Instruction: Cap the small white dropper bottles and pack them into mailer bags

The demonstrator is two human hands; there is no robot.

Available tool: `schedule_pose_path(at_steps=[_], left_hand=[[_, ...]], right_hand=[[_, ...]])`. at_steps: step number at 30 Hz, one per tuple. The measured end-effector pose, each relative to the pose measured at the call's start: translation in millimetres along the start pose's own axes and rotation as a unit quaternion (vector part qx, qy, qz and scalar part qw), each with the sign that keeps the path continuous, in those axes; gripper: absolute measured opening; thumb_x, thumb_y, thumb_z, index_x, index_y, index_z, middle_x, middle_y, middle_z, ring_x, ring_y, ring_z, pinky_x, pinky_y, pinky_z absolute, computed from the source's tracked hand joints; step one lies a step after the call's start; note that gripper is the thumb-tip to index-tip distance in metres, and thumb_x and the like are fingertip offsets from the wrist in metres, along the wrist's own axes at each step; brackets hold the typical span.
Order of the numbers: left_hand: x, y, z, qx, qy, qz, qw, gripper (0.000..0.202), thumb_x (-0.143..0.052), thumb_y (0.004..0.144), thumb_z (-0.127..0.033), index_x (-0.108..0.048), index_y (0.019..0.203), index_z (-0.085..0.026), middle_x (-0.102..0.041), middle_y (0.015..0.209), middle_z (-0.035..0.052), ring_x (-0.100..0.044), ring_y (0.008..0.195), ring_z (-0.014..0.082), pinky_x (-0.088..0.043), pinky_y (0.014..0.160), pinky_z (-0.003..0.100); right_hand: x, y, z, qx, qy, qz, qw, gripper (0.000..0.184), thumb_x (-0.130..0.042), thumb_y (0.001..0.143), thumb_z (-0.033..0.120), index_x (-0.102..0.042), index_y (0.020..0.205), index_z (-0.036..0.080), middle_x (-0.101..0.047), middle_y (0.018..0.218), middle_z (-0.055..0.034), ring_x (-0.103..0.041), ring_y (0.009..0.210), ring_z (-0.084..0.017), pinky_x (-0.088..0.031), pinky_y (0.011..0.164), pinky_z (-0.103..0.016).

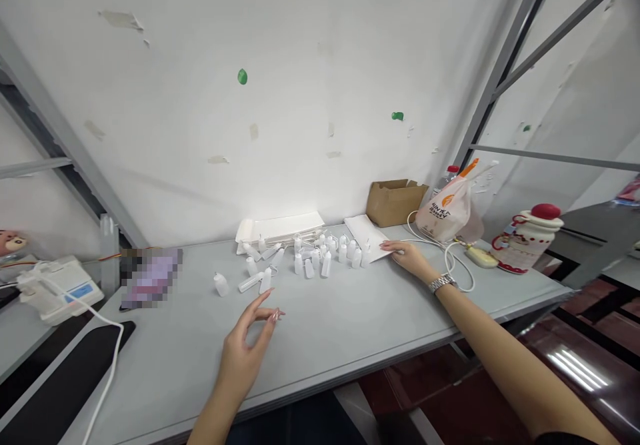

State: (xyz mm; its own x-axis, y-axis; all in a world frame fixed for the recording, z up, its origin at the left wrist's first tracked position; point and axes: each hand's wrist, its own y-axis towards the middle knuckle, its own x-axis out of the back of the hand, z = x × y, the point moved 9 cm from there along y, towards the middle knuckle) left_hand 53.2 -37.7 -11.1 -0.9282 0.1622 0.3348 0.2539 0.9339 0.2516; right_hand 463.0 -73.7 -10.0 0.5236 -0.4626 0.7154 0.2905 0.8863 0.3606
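Note:
My left hand (247, 348) hovers over the grey table (350, 325) with fingers loosely spread and empty, just short of several small white plastic bottles (320, 258), some upright, some lying down. My right hand (407, 257) reaches far forward and lies flat, fingertips on the edge of a white sheet (367, 235) beside the bottles. A metal watch (442, 283) is on that wrist.
A stack of white sheets (283, 228) lies against the wall. An open cardboard box (395, 201), a printed plastic bag (445, 211), a white cable (457, 258) and a red-capped flask (527, 238) stand at right. A white device (60, 288) and black pad (65, 381) lie left.

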Motion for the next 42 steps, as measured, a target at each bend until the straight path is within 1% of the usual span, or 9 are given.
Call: schedule_pose_path(at_steps=[3,6,11,19,24,29,32,38,42], left_hand=[[0.6,0,1,-0.005,0.002,0.000,1.000,0.047,-0.047,0.079,-0.051,-0.052,0.118,-0.024,-0.067,0.084,0.0026,-0.062,0.091,0.0197,-0.039,0.094,0.038],[0.6,1,3,-0.006,0.006,0.010,1.000,0.047,-0.049,0.078,-0.049,-0.052,0.118,-0.024,-0.067,0.085,0.0027,-0.062,0.090,0.0192,-0.040,0.093,0.037],[-2.3,3,5,-0.006,0.025,0.043,0.999,0.047,-0.050,0.078,-0.047,-0.051,0.119,-0.025,-0.067,0.087,0.0019,-0.062,0.092,0.0185,-0.043,0.090,0.035],[-1.9,3,6,-0.008,0.027,0.046,0.999,0.047,-0.050,0.078,-0.048,-0.051,0.119,-0.025,-0.067,0.088,0.0027,-0.062,0.094,0.0196,-0.044,0.088,0.035],[-3.1,1,3,-0.001,0.015,0.026,1.000,0.048,-0.047,0.079,-0.050,-0.051,0.119,-0.025,-0.067,0.087,0.0032,-0.061,0.094,0.0201,-0.045,0.085,0.034],[-3.3,1,3,-0.004,0.018,0.028,0.999,0.046,-0.048,0.079,-0.048,-0.052,0.119,-0.024,-0.067,0.085,0.0027,-0.062,0.092,0.0194,-0.048,0.079,0.031],[-6.0,2,4,-0.017,0.029,0.053,0.998,0.044,-0.048,0.080,-0.045,-0.052,0.119,-0.024,-0.067,0.087,0.0025,-0.062,0.091,0.0183,-0.048,0.079,0.030],[-7.6,0,2,-0.015,0.024,0.062,0.998,0.044,-0.047,0.081,-0.042,-0.051,0.120,-0.023,-0.067,0.089,0.0042,-0.061,0.093,0.0187,-0.047,0.057,0.022],[-6.9,-1,1,-0.023,0.029,0.054,0.998,0.042,-0.047,0.081,-0.041,-0.052,0.119,-0.023,-0.067,0.088,0.0040,-0.062,0.091,0.0187,-0.048,0.058,0.023]], right_hand=[[-9,-6,2,0.007,-0.009,0.054,0.998,0.042,-0.045,0.065,0.008,-0.068,0.097,0.020,-0.062,0.115,-0.0057,-0.050,0.116,-0.021,-0.032,0.105,-0.040],[7,-18,-6,-0.001,-0.046,-0.006,0.999,0.037,-0.049,0.072,0.019,-0.062,0.106,0.019,-0.059,0.118,-0.0095,-0.052,0.112,-0.023,-0.036,0.099,-0.039],[25,-45,-31,-0.042,-0.192,-0.048,0.979,0.028,-0.055,0.075,0.044,-0.062,0.082,0.018,-0.061,0.082,-0.0104,-0.056,0.082,-0.026,-0.044,0.077,-0.039],[76,-70,-61,-0.065,-0.306,-0.076,0.947,0.018,-0.049,0.076,0.033,-0.053,0.064,0.020,-0.058,0.076,-0.0107,-0.054,0.077,-0.026,-0.041,0.070,-0.038],[113,-87,-92,-0.121,-0.252,-0.107,0.954,0.021,-0.052,0.071,0.038,-0.050,0.058,0.022,-0.057,0.070,-0.0101,-0.054,0.070,-0.025,-0.043,0.065,-0.038],[121,-91,-101,-0.163,-0.242,-0.104,0.951,0.020,-0.052,0.068,0.037,-0.047,0.053,0.023,-0.057,0.063,-0.0099,-0.054,0.063,-0.025,-0.042,0.058,-0.038],[110,-83,-73,-0.152,-0.205,-0.112,0.960,0.020,-0.054,0.067,0.040,-0.050,0.062,0.022,-0.058,0.064,-0.0087,-0.054,0.059,-0.023,-0.043,0.056,-0.037],[46,-32,72,0.042,-0.162,-0.063,0.984,0.024,-0.048,0.080,0.037,-0.056,0.094,0.020,-0.059,0.083,-0.0077,-0.054,0.066,-0.019,-0.044,0.068,-0.034],[-1,30,130,0.039,-0.139,-0.032,0.989,0.022,-0.045,0.083,0.035,-0.057,0.091,0.019,-0.058,0.092,-0.0086,-0.055,0.077,-0.019,-0.042,0.067,-0.030]])
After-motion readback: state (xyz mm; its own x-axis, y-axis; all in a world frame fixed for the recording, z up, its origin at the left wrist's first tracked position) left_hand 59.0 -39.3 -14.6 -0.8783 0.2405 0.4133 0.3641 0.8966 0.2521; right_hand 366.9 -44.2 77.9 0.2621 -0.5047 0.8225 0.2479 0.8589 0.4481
